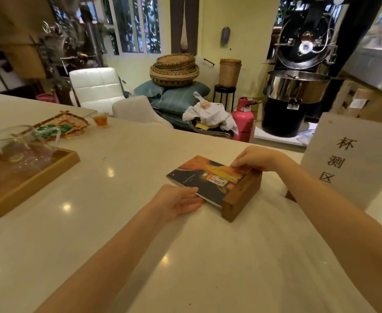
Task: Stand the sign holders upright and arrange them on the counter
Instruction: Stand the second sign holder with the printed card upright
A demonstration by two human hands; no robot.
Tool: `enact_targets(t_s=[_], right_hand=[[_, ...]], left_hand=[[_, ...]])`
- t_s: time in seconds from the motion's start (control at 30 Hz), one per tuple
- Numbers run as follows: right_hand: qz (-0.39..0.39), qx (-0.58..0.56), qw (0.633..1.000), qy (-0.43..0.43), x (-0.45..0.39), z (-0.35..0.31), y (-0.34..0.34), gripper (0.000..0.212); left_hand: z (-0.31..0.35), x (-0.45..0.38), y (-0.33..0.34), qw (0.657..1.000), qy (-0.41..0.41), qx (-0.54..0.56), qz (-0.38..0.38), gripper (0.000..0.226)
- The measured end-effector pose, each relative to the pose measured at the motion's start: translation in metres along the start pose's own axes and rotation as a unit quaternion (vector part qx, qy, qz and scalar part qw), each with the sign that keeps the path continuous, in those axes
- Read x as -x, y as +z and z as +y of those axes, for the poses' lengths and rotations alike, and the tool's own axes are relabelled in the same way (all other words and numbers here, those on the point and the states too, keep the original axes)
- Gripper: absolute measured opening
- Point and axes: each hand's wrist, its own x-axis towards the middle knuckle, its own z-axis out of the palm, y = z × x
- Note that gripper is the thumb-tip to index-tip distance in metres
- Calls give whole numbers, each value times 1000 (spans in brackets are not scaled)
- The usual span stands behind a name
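While the sign holder lies flat near the middle of the pale counter, both hands are on it. Its dark and orange printed card points far and left, and its wooden base block sits at the near right end. The left hand rests open, palm down, fingers touching the card's near edge. The right hand reaches over from the right, its fingers curled and pinching the card's far edge just beside the block. To the right, a second sign with white card and black characters stands upright. At the left, a wooden tray carries glassware, with a woven tray and a small glass of amber liquid farther back.
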Motion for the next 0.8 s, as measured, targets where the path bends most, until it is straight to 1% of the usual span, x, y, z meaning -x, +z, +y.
enact_targets(t_s=[0.07,0.17,0.23,0.33,0.43,0.6,0.8], right_hand=[[-23,23,999,-1,-2,-3,1,24],[-13,27,1000,-8,-4,-5,1,22],[-3,18,1000,-9,-3,-4,1,21],[12,-3,1000,-5,-1,-2,2,22],[35,-47,998,2,7,-1,2,21],[95,-173,980,-28,30,1,1,24],[151,-242,955,-77,56,7,7,22]], left_hand=[[-3,0,3,1000,16,10,11,18],[-5,-1,7,999,40,20,28,27],[-5,-1,10,998,49,16,39,27],[-3,1,16,995,74,-5,67,24],[5,2,18,987,108,-56,102,26],[27,9,23,959,198,-143,143,21],[30,27,33,910,294,-245,160,23]])
